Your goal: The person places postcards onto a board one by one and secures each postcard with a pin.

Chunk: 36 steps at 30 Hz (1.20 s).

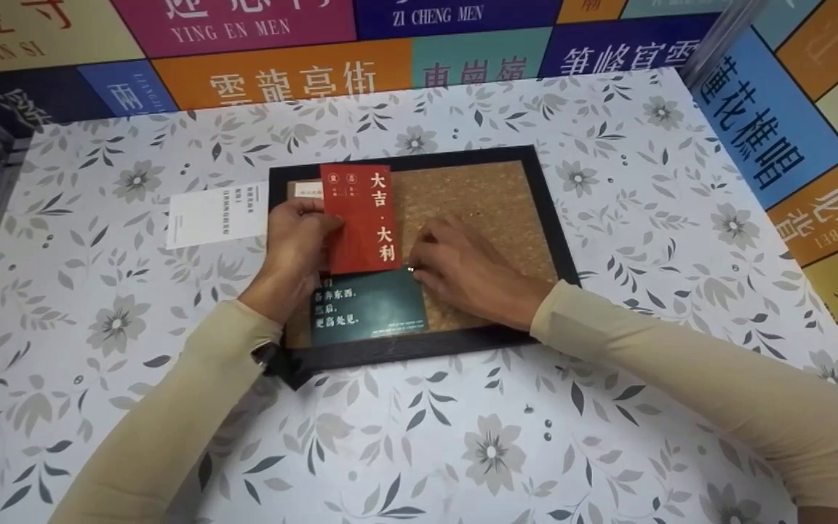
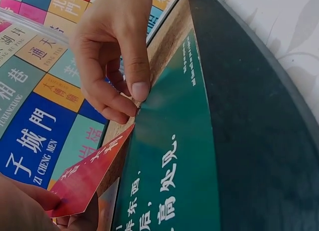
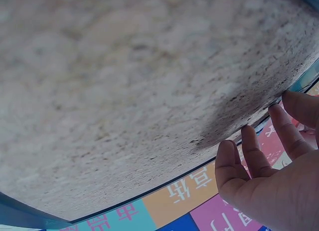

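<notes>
My left hand (image 1: 289, 244) pinches the left edge of a red card (image 1: 362, 225) with white Chinese characters. In the left wrist view that red card (image 2: 92, 173) is tilted, lifted off the board along its near side. Below it a dark green card (image 1: 379, 309) lies on a cork board (image 1: 484, 196) with a black frame. My right hand (image 1: 466, 266) is at the green card's upper right corner, thumb and forefinger pinching a small shiny thumbtack (image 1: 410, 269). The fingertips partly hide the tack. Its point cannot be seen.
A white printed card (image 1: 219, 215) lies on the flowered tabletop (image 1: 492, 451), left of the board. Part of another pale card (image 1: 308, 191) shows behind the red one. Colourful panels with Chinese lettering (image 1: 281, 76) stand along the table's back and right sides.
</notes>
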Motion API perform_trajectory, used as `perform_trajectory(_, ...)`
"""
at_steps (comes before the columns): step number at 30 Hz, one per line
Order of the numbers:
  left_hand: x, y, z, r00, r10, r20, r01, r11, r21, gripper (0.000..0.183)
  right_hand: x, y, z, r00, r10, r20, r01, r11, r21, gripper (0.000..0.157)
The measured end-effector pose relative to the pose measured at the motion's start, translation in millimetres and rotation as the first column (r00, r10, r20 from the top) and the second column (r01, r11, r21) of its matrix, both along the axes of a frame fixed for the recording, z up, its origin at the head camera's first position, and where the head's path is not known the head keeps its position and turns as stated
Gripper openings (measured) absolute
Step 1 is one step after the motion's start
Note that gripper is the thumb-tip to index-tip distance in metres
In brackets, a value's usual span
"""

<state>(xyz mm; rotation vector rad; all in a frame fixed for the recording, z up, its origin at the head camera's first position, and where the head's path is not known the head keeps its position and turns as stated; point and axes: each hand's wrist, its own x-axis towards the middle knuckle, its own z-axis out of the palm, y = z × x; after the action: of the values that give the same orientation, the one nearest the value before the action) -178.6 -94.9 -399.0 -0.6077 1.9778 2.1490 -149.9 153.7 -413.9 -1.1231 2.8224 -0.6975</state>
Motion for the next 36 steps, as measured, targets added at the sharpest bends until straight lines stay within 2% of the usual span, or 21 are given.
perform_trajectory(10, -5.0, 11, -1.6, 1.000, -0.021, 0.010, 0.022, 0.999, -0.033, 0.020, 1.3, 3, -1.2, 1.000, -0.008, -0.018, 0.008, 1.000, 0.007, 0.012)
perform_trajectory(19, -9.0, 18, -6.0, 0.999, -0.024, -0.046, 0.020, 0.996, -0.088, 0.020, 1.9, 0, -1.1, 1.000, -0.002, -0.030, 0.003, 0.999, 0.032, 0.011)
perform_trajectory(29, -12.1, 20, -7.4, 0.998, -0.009, -0.064, 0.005, 0.998, -0.061, 0.021, 0.7, -2, 0.3, 0.999, 0.009, -0.034, -0.009, 1.000, 0.008, 0.017)
perform_trajectory(36, -15.8, 22, -5.9, 0.998, 0.019, -0.064, -0.023, 0.998, -0.058, 0.019, 0.4, -3, 0.2, 0.999, 0.014, -0.031, -0.014, 1.000, 0.003, 0.016)
